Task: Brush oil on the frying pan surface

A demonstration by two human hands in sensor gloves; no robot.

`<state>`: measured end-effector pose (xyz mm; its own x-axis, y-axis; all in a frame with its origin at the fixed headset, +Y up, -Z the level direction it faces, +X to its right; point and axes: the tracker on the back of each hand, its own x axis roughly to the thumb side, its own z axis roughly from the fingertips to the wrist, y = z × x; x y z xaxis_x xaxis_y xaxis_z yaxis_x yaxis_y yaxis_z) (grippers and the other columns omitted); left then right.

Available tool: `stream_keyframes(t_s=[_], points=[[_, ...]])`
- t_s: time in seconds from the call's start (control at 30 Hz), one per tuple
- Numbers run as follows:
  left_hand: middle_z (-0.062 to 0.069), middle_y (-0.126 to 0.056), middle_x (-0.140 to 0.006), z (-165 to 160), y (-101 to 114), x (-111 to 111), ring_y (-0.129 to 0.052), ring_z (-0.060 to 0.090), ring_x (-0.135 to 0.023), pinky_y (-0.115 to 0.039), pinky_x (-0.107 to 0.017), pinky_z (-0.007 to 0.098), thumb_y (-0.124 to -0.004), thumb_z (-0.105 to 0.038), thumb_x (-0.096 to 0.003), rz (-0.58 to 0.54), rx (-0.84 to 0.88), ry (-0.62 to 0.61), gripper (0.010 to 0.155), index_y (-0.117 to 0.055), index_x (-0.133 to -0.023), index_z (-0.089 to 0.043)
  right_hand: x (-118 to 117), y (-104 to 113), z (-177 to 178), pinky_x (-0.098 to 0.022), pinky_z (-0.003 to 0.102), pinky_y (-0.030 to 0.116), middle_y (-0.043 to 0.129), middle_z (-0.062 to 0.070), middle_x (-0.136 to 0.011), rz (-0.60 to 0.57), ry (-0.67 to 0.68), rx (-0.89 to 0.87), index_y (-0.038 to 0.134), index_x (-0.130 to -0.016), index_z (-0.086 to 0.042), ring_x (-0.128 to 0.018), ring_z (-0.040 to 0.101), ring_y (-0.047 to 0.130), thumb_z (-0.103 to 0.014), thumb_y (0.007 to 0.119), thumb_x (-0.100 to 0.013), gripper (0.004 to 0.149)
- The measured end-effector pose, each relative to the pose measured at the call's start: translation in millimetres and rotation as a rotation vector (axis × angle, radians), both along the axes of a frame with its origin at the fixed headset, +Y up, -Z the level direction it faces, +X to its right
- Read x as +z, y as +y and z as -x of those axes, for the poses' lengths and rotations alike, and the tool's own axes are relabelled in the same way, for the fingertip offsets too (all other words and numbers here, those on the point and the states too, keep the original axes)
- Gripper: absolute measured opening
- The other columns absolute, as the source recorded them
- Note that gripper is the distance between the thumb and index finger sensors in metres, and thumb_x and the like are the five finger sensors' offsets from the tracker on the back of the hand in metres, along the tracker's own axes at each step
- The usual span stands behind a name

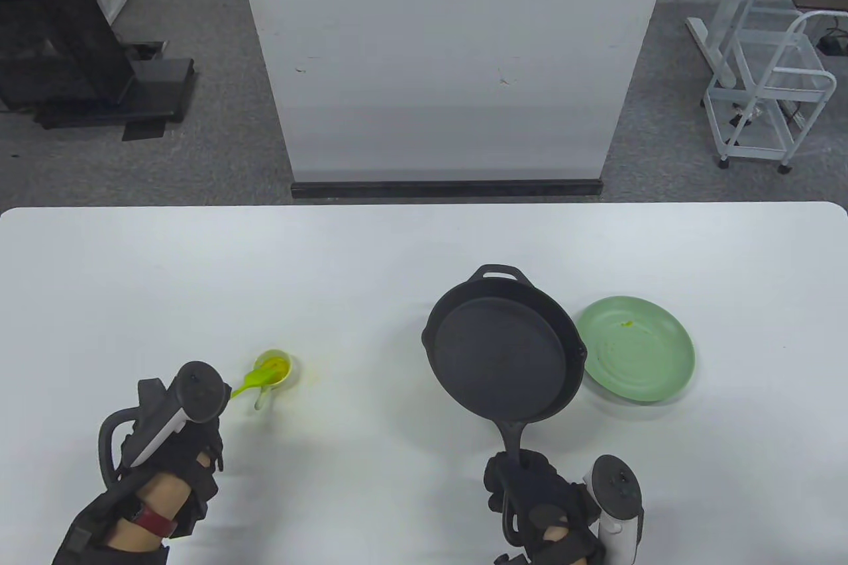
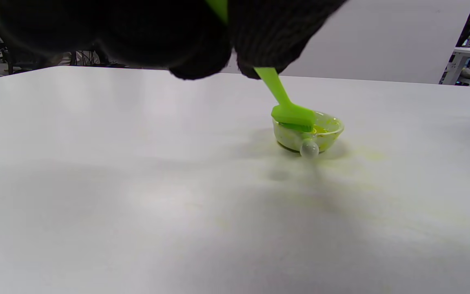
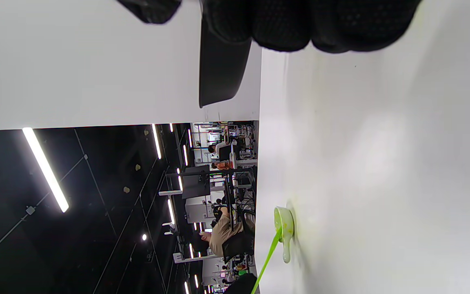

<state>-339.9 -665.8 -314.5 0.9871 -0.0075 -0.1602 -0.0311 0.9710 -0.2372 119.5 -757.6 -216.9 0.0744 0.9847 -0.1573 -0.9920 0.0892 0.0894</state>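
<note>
A black cast-iron frying pan (image 1: 500, 353) is tilted up off the table, right of centre. My right hand (image 1: 530, 499) grips its handle near the front edge; the pan also shows in the right wrist view (image 3: 220, 73). My left hand (image 1: 189, 439) holds a green silicone brush (image 2: 288, 110) by its handle. The brush head dips into a small white bowl of yellow oil (image 1: 273, 369), which also shows in the left wrist view (image 2: 308, 132) and the right wrist view (image 3: 284, 222).
A pale green plate (image 1: 636, 348) lies just right of the pan. Faint yellow oil smears mark the table (image 1: 371, 247) around the small bowl. A white panel (image 1: 450, 55) stands beyond the table's far edge.
</note>
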Motion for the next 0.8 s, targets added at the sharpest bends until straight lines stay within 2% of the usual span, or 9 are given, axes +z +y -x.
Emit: stream_keyframes(t_s=[0.23, 0.37, 0.57, 0.63, 0.8], points=[[0.012, -0.078, -0.082, 10.7, 11.1, 3.8, -0.085, 0.029, -0.045, -0.077, -0.039, 0.049, -0.074, -0.028, -0.0476, -0.001, 0.077, 0.020, 0.053, -0.070, -0.100, -0.032, -0.3, 0.1, 0.2, -0.043, 0.044, 0.074, 0.069, 0.025, -0.078, -0.003, 0.005, 0.008, 0.065, -0.076, -0.005, -0.068, 0.049, 0.072, -0.041, 0.069, -0.045, 0.048], [0.009, -0.089, -0.070, 15.6, 18.0, -1.0, -0.090, 0.026, -0.033, -0.081, -0.030, 0.046, -0.072, -0.030, -0.0477, -0.045, 0.160, 0.033, 0.051, -0.071, -0.099, -0.026, -0.2, -0.1, 0.0, -0.043, 0.044, 0.074, 0.069, 0.025, -0.078, -0.002, 0.003, 0.008, 0.065, -0.076, -0.005, -0.068, 0.049, 0.072, -0.041, 0.069, -0.045, 0.048], [0.005, -0.095, -0.059, 23.3, 7.7, -11.7, -0.091, 0.022, -0.022, -0.083, -0.021, 0.043, -0.071, -0.032, -0.0477, 0.012, 0.330, 0.072, 0.049, -0.074, -0.095, -0.019, 0.2, -0.2, 0.3, -0.043, 0.044, 0.074, 0.069, 0.025, -0.078, 0.003, 0.001, 0.007, 0.065, -0.076, -0.005, -0.068, 0.049, 0.072, -0.041, 0.070, -0.045, 0.048], [0.004, -0.096, -0.056, 25.7, 4.5, -13.4, -0.091, 0.021, -0.019, -0.084, -0.018, 0.042, -0.071, -0.033, -0.0475, 0.007, 0.350, 0.089, 0.049, -0.075, -0.094, -0.018, 0.2, -0.1, 0.4, -0.043, 0.044, 0.074, 0.069, 0.025, -0.078, 0.002, 0.002, 0.008, 0.065, -0.076, -0.005, -0.068, 0.049, 0.072, -0.041, 0.070, -0.045, 0.048], [0.003, -0.097, -0.053, 34.8, -2.7, -14.3, -0.091, 0.021, -0.017, -0.084, -0.016, 0.041, -0.070, -0.034, -0.0478, 0.076, 0.378, 0.136, 0.049, -0.075, -0.093, -0.018, 0.3, -0.3, 0.9, -0.043, 0.044, 0.074, 0.069, 0.025, -0.078, 0.001, 0.005, 0.011, 0.065, -0.076, -0.005, -0.068, 0.049, 0.072, -0.041, 0.070, -0.045, 0.048]])
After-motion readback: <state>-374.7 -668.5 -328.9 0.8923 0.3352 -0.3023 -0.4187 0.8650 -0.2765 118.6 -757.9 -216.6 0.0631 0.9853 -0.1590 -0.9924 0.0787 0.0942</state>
